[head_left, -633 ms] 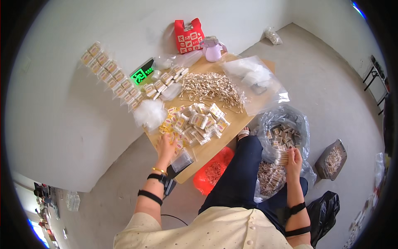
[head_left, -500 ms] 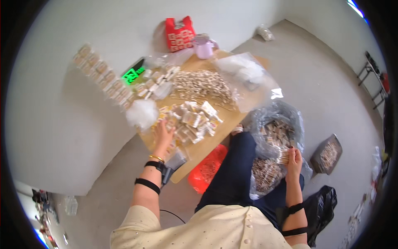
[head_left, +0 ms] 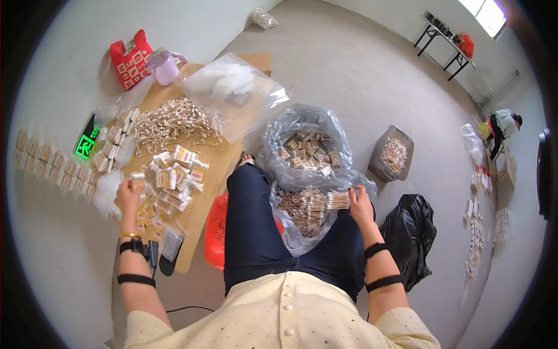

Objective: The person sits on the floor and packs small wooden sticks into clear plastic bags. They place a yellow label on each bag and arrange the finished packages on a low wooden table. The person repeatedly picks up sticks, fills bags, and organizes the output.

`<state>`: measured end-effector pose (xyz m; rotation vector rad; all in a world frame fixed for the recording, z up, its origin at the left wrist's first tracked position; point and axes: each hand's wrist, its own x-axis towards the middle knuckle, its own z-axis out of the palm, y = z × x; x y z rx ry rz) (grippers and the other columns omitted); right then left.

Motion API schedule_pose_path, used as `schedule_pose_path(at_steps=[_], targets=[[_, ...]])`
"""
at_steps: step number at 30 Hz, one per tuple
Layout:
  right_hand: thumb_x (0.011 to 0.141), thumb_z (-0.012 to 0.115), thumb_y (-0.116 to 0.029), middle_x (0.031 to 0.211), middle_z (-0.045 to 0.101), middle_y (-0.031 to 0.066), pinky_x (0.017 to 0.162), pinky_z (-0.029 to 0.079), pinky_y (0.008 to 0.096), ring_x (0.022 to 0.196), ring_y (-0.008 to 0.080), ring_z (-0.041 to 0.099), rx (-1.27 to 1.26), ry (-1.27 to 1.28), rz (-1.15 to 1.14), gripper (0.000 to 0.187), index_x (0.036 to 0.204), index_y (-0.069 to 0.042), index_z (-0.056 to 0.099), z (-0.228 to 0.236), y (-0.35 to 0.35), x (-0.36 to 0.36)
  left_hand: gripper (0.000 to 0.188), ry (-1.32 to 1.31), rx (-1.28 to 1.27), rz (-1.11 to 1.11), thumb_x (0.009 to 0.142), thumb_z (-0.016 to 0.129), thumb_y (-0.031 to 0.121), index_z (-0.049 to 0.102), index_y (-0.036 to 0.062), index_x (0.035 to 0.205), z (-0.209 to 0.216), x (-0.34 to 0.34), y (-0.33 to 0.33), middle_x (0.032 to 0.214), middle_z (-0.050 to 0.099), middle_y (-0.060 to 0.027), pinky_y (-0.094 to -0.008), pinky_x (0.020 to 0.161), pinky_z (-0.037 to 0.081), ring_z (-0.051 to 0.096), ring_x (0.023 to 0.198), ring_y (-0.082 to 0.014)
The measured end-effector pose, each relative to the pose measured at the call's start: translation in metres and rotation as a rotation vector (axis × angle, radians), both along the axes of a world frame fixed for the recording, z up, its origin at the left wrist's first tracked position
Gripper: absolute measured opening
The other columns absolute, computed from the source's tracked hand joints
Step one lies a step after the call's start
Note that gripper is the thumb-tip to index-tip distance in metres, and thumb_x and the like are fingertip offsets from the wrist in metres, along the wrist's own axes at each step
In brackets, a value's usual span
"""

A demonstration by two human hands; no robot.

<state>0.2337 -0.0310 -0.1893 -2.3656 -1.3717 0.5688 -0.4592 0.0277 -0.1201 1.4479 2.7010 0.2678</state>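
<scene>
My left hand (head_left: 128, 198) is closed at the left edge of the table, its fingertips pinching a small yellow-and-white card (head_left: 137, 178). Beside it lie a heap of small bagged cotton swab packs (head_left: 173, 177) and several loose yellow-and-white cards (head_left: 152, 218). Above my thigh, my right hand (head_left: 362, 208) grips a flat bundle of cotton swabs (head_left: 337, 200) by one end, the sticks pointing left. Just left of that bundle, a pile of loose cotton swabs (head_left: 305, 212) rests in clear plastic on my lap.
A plastic-lined bin (head_left: 273, 136) of small packs stands beyond my knees. Loose swabs cover the far part of the table (head_left: 200, 218), near a lilac jug (head_left: 165, 68). A grey tub (head_left: 381, 166) and a black bag (head_left: 410, 241) stand right. Another person (head_left: 504, 125) bends at far right.
The view has swung right, so the table now sits further left. My left hand has come off the card pile holding a card; my right hand still holds the swabs.
</scene>
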Motion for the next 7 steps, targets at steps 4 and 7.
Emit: schedule_pose_path(at_steps=[4, 7], targets=[[0.088, 0.062, -0.034, 0.102, 0.062, 0.0197, 0.077, 0.049, 0.0455, 0.093, 0.0379, 0.063, 0.104, -0.115, 0.058, 0.038, 0.116, -0.009, 0.053, -0.001, 0.008, 0.000, 0.035, -0.626, 0.559, -0.111, 0.081, 0.074, 0.024, 0.060, 0.0046, 0.107, 0.047, 0.027, -0.020, 0.095, 0.062, -0.0013, -0.0293, 0.072, 0.043, 0.058, 0.085, -0.0132], [0.087, 0.064, -0.028, 0.090, 0.065, 0.0167, 0.073, 0.050, 0.0419, 0.085, 0.0333, 0.065, 0.131, 0.162, 0.198, 0.028, 0.103, -0.005, 0.061, 0.014, 0.023, -0.025, 0.033, -1.056, 0.762, -0.153, 0.084, 0.072, 0.019, 0.059, 0.0021, 0.109, 0.115, 0.114, -0.036, 0.092, 0.059, 0.0013, -0.0258, 0.070, 0.044, 0.055, 0.084, -0.0095]])
